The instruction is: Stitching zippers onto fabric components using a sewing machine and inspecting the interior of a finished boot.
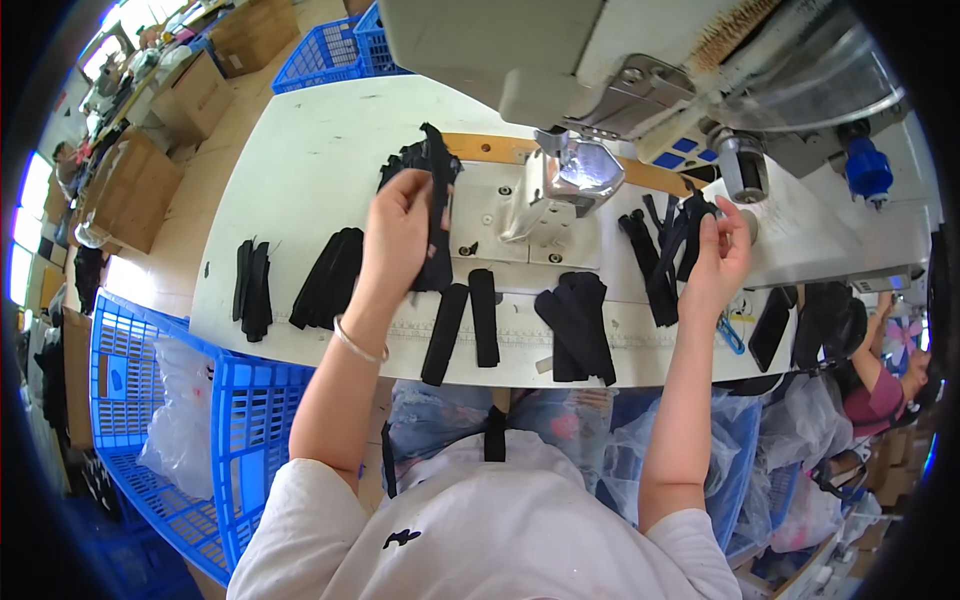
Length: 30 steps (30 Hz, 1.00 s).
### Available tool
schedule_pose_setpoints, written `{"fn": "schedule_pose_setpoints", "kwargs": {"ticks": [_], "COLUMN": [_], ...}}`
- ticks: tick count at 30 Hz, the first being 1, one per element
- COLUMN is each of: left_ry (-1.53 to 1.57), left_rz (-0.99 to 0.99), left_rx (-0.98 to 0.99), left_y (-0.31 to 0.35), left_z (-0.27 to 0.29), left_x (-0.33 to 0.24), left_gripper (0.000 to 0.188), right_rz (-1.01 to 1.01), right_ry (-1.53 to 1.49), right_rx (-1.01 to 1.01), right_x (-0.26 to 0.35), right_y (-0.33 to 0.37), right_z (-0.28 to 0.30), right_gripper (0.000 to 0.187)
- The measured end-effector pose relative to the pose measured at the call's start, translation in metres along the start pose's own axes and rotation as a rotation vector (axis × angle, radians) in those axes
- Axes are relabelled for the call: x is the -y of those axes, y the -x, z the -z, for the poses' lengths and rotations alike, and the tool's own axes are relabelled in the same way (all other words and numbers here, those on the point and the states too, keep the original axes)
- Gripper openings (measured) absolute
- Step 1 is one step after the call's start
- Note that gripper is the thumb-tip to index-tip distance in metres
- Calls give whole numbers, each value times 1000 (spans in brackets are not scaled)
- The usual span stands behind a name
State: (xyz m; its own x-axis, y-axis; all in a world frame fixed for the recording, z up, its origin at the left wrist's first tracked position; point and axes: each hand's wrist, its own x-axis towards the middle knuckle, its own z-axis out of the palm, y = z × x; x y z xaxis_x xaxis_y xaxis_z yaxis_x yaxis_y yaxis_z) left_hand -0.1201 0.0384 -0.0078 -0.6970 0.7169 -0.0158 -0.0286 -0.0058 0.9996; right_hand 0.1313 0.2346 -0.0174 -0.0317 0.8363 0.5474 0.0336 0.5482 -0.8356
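Observation:
My left hand, with a bangle on its wrist, pinches a long black fabric strip upright beside the metal plate of a sewing machine. More black pieces are bunched behind that strip. On the other side of the machine head, my right hand is closed on a black strip, partly covered by the fingers. Several loose black strips lie just left of it. Nearer to me, two strips and an overlapping pile of strips rest along the white tabletop.
Two more bundles of black strips, one fanned and one narrow, lie at left. A blue crate stands below the table's left edge. At right are a dark phone-like slab, blue scissors-like handles and another person.

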Motion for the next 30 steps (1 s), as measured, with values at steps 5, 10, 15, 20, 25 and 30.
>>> {"fn": "schedule_pose_setpoints", "kwargs": {"ticks": [5, 10, 15, 20, 25, 30], "left_ry": [-936, -914, -734, -988, -934, 100], "left_rz": [-344, -470, -964, -1047, -1174, -106], "left_rx": [-225, -209, 656, 573, 446, 835], "left_y": [-38, 22, 54, 1, 31, 94], "left_z": [16, -46, -161, -204, -203, -128], "left_x": [40, 9, 22, 90, 46, 3], "left_gripper": [17, 15, 36, 53, 44, 57], "right_rz": [-212, -239, -374, -138, 110, -146], "right_ry": [-357, -229, -269, -182, -104, 5], "right_rx": [99, 316, 351, 199, 55, 321], "right_x": [5, 11, 36, 60, 91, 74], "right_y": [2, -7, -5, 14, 50, 107], "right_z": [7, 30, 28, 44, 67, 67], "right_gripper": [24, 28, 26, 25, 31, 40]}}
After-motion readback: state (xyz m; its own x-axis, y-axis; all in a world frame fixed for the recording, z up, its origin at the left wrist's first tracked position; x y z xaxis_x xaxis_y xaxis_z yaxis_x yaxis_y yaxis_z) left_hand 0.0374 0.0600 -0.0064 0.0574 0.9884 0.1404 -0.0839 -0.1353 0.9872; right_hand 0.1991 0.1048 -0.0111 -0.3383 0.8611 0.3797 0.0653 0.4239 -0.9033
